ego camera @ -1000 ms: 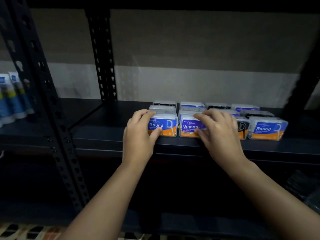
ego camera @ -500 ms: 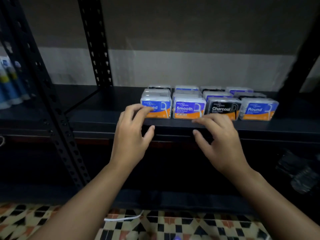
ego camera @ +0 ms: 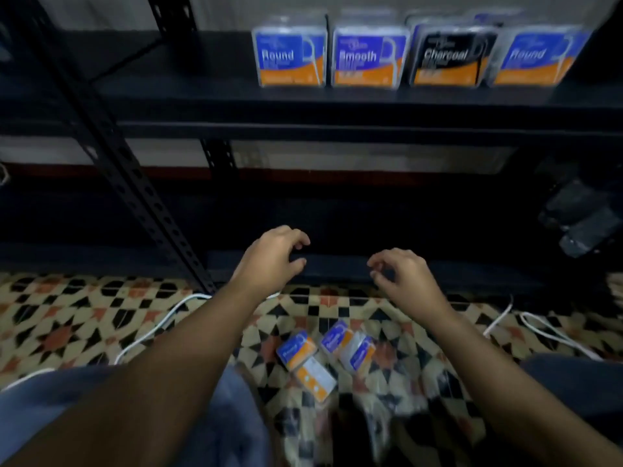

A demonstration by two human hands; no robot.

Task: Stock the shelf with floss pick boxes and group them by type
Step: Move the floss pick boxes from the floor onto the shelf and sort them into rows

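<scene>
Nearest the viewer, a small heap of loose floss pick boxes [ego camera: 315, 357] lies on the patterned floor tiles [ego camera: 67, 328], below and between the two forearms. The boxes appear to be thin clear plastic with printed card labels: probably light, stiff and somewhat slick, so a pinch across the two short sides should hold better than pressure on the broad faces. Above the heap, the left hand [ego camera: 273, 261] and right hand [ego camera: 403, 276] hang apart, fingers loosely curled and holding nothing. White cables [ego camera: 158, 323] trail left and right of the heap. Farthest from the heap, on the black shelf [ego camera: 337, 99], a front row stands upright, left to right: Round box [ego camera: 290, 55], Smooth box [ego camera: 367, 59], Charcoal box [ego camera: 450, 57], second Round box [ego camera: 536, 57]; more boxes behind are blurred.
</scene>
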